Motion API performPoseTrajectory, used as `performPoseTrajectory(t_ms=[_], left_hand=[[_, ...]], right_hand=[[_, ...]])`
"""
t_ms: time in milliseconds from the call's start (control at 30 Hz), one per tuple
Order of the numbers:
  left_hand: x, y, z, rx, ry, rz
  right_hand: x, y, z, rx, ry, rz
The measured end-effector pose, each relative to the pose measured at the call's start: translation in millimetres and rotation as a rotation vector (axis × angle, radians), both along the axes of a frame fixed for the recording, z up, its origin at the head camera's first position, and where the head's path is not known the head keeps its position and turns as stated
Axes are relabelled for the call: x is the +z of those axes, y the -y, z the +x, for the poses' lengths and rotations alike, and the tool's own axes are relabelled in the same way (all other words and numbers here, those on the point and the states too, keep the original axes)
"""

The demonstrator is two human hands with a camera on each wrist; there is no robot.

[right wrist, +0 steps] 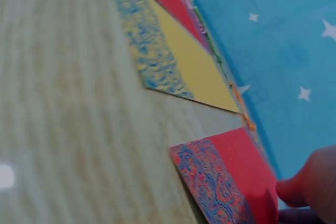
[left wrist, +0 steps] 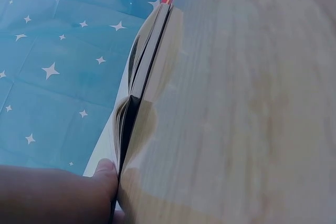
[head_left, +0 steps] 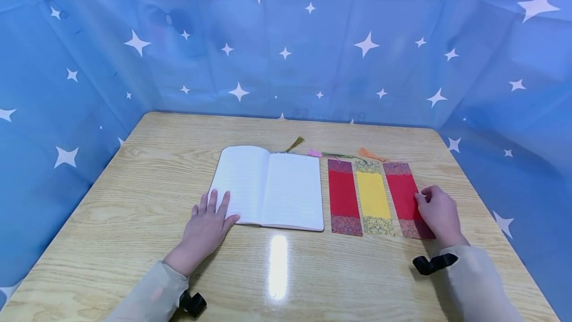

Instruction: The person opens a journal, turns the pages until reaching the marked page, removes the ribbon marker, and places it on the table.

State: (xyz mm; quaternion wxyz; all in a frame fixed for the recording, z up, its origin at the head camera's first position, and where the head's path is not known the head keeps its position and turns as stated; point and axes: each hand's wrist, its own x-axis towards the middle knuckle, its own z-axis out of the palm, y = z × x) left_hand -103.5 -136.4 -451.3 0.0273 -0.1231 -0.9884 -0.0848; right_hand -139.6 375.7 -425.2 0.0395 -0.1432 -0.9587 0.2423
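An open notebook (head_left: 292, 190) with lined white pages lies on the table. My left hand (head_left: 206, 225) rests with spread fingers on the lower left corner of its left page; in the left wrist view the thumb (left wrist: 106, 178) touches the page edge. To the right of the notebook lie a red bookmark (head_left: 343, 194), a yellow bookmark (head_left: 373, 195) and another red bookmark (head_left: 402, 190), each with patterned ends. My right hand (head_left: 440, 212) pinches the right edge of the rightmost red one, whose near patterned end (right wrist: 212, 182) shows in the right wrist view.
An olive tassel (head_left: 295, 143) sticks out above the notebook's top edge. Pink (head_left: 315, 153), green (head_left: 337, 155) and orange (head_left: 371, 154) tassels lie behind the bookmarks. A blue curtain with white stars (head_left: 286, 73) hangs around the wooden table (head_left: 147, 188).
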Motion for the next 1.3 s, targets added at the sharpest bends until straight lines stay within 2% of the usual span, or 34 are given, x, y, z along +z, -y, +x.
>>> performPoseTrajectory(t_ms=[167, 400, 500, 800, 1300], left_hand=[[-0.7, 0.8, 0.5, 0.002, -0.004, 0.003], [0.3, 1.1, 0.5, 0.004, 0.008, 0.012], [0.8, 0.8, 0.5, 0.005, 0.010, 0.013], [0.2, 0.4, 1.1, 0.003, -0.003, 0.018], [-1.0, 0.5, 0.3, 0.004, 0.003, 0.008]], right_hand=[[0.6, 2.3, 1.4, 0.028, 0.026, 0.046], [2.5, 6.5, 2.4, 0.011, 0.060, 0.058], [4.0, 11.1, 3.5, 0.029, 0.057, 0.078], [4.3, 33.1, 7.7, 0.110, -0.072, 0.201], [9.3, 72.9, 11.8, 0.295, -0.216, 0.196]])
